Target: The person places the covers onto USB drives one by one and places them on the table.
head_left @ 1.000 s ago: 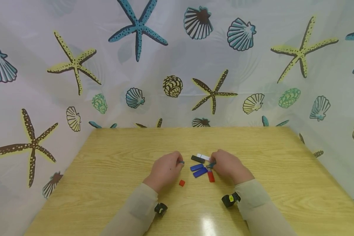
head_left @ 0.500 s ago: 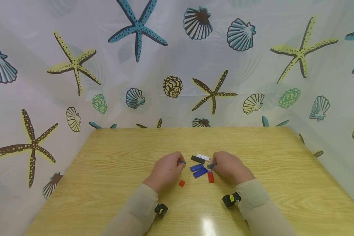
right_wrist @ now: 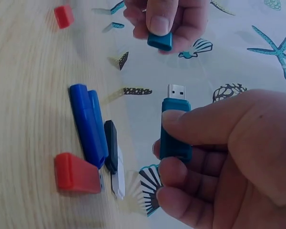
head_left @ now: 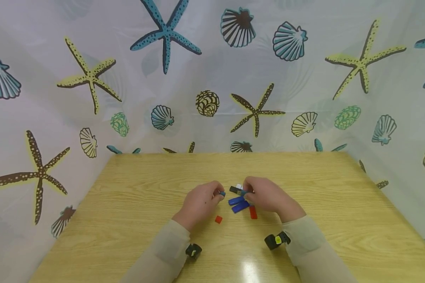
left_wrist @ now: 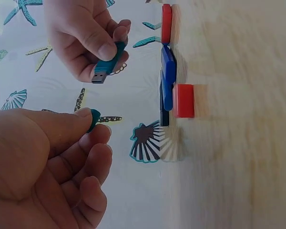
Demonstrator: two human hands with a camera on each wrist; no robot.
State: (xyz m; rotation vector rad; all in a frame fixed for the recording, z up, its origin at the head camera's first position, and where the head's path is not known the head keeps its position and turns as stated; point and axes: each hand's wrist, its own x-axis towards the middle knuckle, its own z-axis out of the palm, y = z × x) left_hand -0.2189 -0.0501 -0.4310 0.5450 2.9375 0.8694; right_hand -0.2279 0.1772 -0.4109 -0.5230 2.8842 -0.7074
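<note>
My right hand [head_left: 267, 194] pinches a teal USB stick [right_wrist: 175, 129], its bare metal plug turned toward the other hand. Between thumb and forefinger my left hand [head_left: 199, 202] holds the small teal cap [right_wrist: 160, 41] of a USB stick. A gap separates plug and cap in both wrist views. Below and between the hands lie two blue USB sticks [head_left: 240, 206], a black one [right_wrist: 111, 145] and a white one [right_wrist: 117, 177]. A red USB stick [head_left: 253, 212] lies nearest the right hand, and a loose red cap [head_left: 218, 219] lies close to the left.
The wooden tabletop [head_left: 145, 177] carries all the loose sticks, grouped near its middle. Behind and along both sides hangs a pale curtain [head_left: 194, 129] printed with shells and starfish. A black wrist camera [head_left: 193, 250] sits at the left cuff, another black camera [head_left: 273, 241] at the right.
My right hand has moved left and up with the teal USB stick, now over part of the black and white sticks. The left hand has barely shifted, its teal cap showing slightly more.
</note>
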